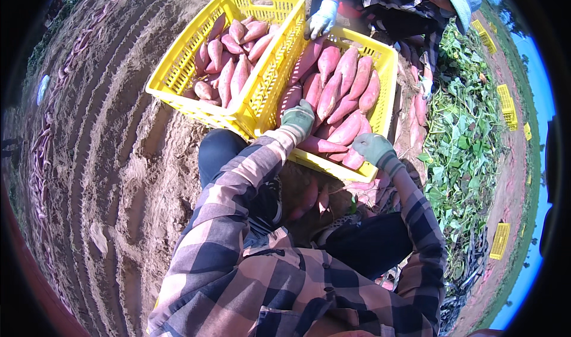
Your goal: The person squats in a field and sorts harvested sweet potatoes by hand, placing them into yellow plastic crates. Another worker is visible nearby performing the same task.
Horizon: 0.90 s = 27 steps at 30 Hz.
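Before me stands a yellow plastic crate (387, 100) filled with pink-skinned sweet potatoes (345, 107). My left hand (298, 117), in a grey-green work glove, reaches over its left side among the roots. Its fingertips are hidden, so its grip does not show. At the near right corner my gloved right hand (375, 150) is closed around a sweet potato (353, 158) low in the crate. Another root (322, 145) lies sideways between my hands, pointing right.
A second yellow crate (196, 98), partly filled with sweet potatoes, adjoins on the left. A co-worker's gloved hand (323, 19) touches the crates' far side. Loose sweet potatoes (420, 109) and green vines (466, 136) lie right; furrowed soil (111, 158) spreads left.
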Available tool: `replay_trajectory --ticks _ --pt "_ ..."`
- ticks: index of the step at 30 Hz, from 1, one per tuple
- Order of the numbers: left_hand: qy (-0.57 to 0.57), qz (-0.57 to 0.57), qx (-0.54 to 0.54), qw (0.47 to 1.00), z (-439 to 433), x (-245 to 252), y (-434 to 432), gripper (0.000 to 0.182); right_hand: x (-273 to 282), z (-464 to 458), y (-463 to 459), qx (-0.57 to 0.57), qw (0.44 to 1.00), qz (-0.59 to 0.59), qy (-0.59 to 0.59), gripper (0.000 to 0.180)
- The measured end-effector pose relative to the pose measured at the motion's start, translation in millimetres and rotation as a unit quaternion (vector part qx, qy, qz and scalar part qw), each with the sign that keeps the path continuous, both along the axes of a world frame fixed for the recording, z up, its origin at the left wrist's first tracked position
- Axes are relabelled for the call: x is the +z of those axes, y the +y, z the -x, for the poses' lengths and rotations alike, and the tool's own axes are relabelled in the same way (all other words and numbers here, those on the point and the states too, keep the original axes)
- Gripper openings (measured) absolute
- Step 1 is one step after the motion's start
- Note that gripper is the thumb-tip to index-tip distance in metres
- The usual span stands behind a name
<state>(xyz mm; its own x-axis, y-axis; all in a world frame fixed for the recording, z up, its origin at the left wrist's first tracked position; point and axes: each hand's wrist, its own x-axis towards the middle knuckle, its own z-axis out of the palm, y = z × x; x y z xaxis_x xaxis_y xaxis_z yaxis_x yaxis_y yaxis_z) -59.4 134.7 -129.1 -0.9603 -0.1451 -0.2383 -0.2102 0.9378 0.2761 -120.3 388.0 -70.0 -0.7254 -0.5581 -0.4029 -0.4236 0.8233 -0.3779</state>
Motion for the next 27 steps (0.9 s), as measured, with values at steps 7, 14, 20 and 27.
replay_trajectory --ticks 7,14,20,27 --pt "-0.060 0.052 -0.105 0.991 -14 -18 -10 0.030 10 -4 -7 -0.001 0.999 -0.043 -0.021 0.034" --pt "-0.120 0.100 -0.066 0.985 16 -28 0 0.025 7 -4 -16 0.076 0.992 -0.099 0.016 0.036" --pt "0.003 0.050 -0.035 0.998 1 45 18 0.069 -3 -3 20 0.072 0.992 -0.099 0.035 0.037" --pt "0.127 -0.003 -0.206 0.970 -24 -29 -7 0.087 14 -3 20 0.027 0.996 0.032 -0.082 0.035"
